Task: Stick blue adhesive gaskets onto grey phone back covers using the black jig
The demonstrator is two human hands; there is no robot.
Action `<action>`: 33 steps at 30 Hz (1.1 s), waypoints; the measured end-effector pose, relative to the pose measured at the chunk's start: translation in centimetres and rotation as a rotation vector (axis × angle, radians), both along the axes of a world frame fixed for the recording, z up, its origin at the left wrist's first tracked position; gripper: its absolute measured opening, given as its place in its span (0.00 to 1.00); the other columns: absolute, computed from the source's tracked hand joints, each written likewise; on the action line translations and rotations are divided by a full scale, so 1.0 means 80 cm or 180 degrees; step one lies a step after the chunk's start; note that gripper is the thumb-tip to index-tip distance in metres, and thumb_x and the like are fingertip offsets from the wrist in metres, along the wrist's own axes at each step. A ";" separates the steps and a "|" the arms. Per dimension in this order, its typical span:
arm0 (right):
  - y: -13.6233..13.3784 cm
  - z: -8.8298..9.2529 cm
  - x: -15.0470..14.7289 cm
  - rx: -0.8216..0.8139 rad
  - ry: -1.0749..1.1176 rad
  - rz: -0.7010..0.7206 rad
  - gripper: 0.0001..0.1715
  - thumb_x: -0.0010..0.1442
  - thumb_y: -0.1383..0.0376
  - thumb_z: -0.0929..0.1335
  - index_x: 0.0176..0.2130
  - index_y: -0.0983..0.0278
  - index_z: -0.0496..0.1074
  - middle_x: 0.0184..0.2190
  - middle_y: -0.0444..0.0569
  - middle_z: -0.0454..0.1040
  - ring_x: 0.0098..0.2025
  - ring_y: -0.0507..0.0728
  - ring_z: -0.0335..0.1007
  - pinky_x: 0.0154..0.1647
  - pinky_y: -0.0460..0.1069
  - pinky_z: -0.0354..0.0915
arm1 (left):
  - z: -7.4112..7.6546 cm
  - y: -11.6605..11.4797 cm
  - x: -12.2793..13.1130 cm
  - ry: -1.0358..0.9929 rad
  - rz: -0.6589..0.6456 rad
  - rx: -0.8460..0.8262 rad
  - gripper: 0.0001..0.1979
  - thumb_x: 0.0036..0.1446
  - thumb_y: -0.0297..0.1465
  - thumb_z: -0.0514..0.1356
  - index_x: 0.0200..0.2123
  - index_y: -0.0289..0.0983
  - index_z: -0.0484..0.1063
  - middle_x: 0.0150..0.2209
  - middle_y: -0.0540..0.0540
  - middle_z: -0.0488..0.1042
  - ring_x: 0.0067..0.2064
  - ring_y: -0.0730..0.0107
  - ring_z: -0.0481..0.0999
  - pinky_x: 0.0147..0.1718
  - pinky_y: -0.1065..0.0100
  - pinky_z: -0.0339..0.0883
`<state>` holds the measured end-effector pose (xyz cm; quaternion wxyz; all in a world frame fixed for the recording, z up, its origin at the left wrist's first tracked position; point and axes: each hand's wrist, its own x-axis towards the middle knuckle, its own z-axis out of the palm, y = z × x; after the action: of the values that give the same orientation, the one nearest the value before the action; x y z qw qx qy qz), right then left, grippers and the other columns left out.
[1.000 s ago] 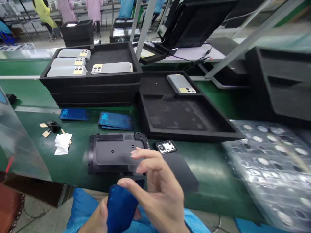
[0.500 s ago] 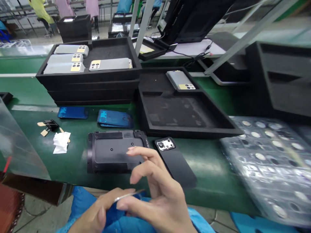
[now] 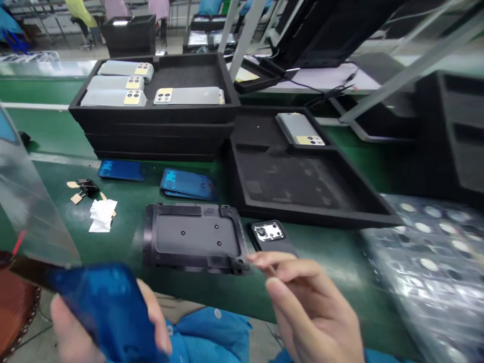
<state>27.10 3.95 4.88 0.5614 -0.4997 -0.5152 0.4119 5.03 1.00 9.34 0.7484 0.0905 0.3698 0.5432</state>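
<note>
My left hand [image 3: 73,333] is at the lower left, its fingers wrapped round the edges of a phone back cover [image 3: 109,307]. Blue film covers the face of the cover turned to me. My right hand [image 3: 313,307] is in front of the black fixture [image 3: 198,234], at its right corner. Its thumb and fingers are drawn together; anything between them is too small to make out. Behind these fingertips lies a dark phone back [image 3: 268,232] with a camera cutout, partly hidden by the hand.
Two blue-filmed covers [image 3: 189,184] and another blue cover [image 3: 121,170] lie behind the fixture. Black trays [image 3: 155,113] hold silver phone backs. Another black tray [image 3: 313,212] is at centre right, beside clear plastic sheets [image 3: 427,282]. Crumpled tissue [image 3: 102,217] lies left.
My hands have moved apart. The left hand has swung left, turning the cover's blue face into view; the right has moved right, off the cover. The whole view has shifted slightly.
</note>
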 end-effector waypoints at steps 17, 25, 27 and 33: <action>-0.053 -0.056 -0.082 -0.0925 0.0096 0.1754 0.30 0.72 0.46 0.62 0.29 0.61 0.76 0.21 0.46 0.75 0.27 0.55 0.74 0.38 0.49 0.73 | -0.029 0.034 -0.014 -0.0495 0.0223 -0.0456 0.41 0.70 0.56 0.39 0.43 0.32 0.83 0.34 0.38 0.84 0.33 0.64 0.84 0.34 0.65 0.80; -0.035 -0.043 -0.092 -0.1342 0.0542 0.1908 0.31 0.70 0.42 0.63 0.36 0.63 0.78 0.24 0.48 0.79 0.30 0.56 0.78 0.36 0.49 0.74 | -0.015 0.049 -0.013 0.0145 0.0823 -0.0718 0.40 0.71 0.52 0.38 0.40 0.31 0.82 0.35 0.38 0.83 0.33 0.61 0.84 0.33 0.64 0.80; -0.032 -0.043 -0.093 -0.1369 0.0481 0.1934 0.30 0.68 0.42 0.65 0.32 0.63 0.78 0.25 0.49 0.79 0.29 0.56 0.78 0.34 0.48 0.74 | -0.016 0.049 -0.017 0.0115 0.0669 -0.0763 0.40 0.71 0.53 0.39 0.41 0.30 0.82 0.35 0.38 0.83 0.33 0.60 0.84 0.36 0.62 0.81; -0.030 -0.043 -0.099 -0.1406 0.0372 0.2034 0.32 0.67 0.43 0.66 0.24 0.63 0.77 0.23 0.51 0.82 0.27 0.57 0.81 0.31 0.48 0.75 | -0.027 0.049 -0.028 -0.0198 0.0018 -0.0877 0.40 0.68 0.57 0.42 0.44 0.30 0.80 0.32 0.39 0.81 0.30 0.57 0.83 0.29 0.61 0.78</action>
<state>19.19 1.55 1.40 0.3122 -0.3986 -0.5110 0.6947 2.77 4.89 7.19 0.7633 -0.0310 0.4177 0.4919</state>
